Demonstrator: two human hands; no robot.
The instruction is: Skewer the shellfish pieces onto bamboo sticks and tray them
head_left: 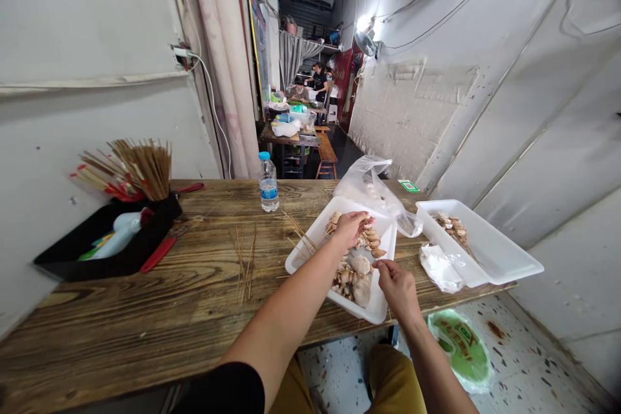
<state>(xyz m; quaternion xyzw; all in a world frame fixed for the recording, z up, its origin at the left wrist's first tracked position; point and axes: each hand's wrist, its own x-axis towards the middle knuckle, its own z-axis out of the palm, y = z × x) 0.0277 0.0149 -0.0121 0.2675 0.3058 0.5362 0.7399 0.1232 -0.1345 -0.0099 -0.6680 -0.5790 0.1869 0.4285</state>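
Over a white tray (359,317) on the wooden table, my left hand (353,231) is closed at the upper end of a skewer of mushroom pieces (372,240). My right hand (396,284) pinches near the lower end of the same skewer, thumb and forefinger together; the stick itself is barely visible there. Loose whitish and tan mushrooms (360,265) lie in the tray below my hands. Thin bamboo sticks (305,236) rest across its left rim. My left forearm hides part of the tray.
Loose bamboo skewers (248,259) lie left of the tray. A water bottle (269,184) and clear plastic bag (361,184) stand behind. At right, another white tray (504,252) holds skewers. A black box (111,265) sits far left. People work in the background.
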